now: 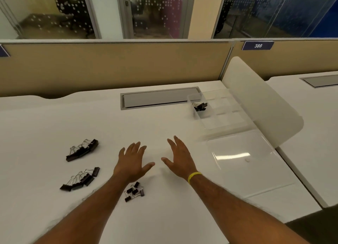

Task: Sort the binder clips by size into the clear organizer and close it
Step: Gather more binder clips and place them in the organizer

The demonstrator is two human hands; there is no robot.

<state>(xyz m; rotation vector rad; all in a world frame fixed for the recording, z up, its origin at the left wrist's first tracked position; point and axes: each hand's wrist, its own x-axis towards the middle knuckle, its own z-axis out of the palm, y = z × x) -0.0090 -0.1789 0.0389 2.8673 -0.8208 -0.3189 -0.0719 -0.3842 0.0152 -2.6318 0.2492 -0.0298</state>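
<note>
A clear plastic compartmented organizer (219,113) stands open near the right edge of the white desk (54,124), toward the far right corner. Its far left corner overlaps the right end of the grey cable hatch (159,98). Only one compartment, the far left one, shows any contents: a small cluster of black binder clips with silver wire handles (200,106), perhaps two or three, too tangled to count surely. The other compartments look bare, though the see-through walls make their number hard to tell. The organizer's clear hinged lid (247,161) lies flat on the desk on the near side of the box, along the right edge.

Three loose heaps of black clips lie on the desk. A far-left heap of the largest clips (82,150) holds roughly five or six. A heap of mid-sized clips (80,178) lies nearer the front edge, about the same number. A heap of the smallest clips (134,191), about six, lies just beside the left forearm.

The left hand (132,163) and right hand (180,158) are over the middle of the desk, palms down, fingers spread wide, holding nothing. The right wrist has a yellow band (194,176). A white rounded divider panel (256,100) rises along the right edge behind the organizer.
</note>
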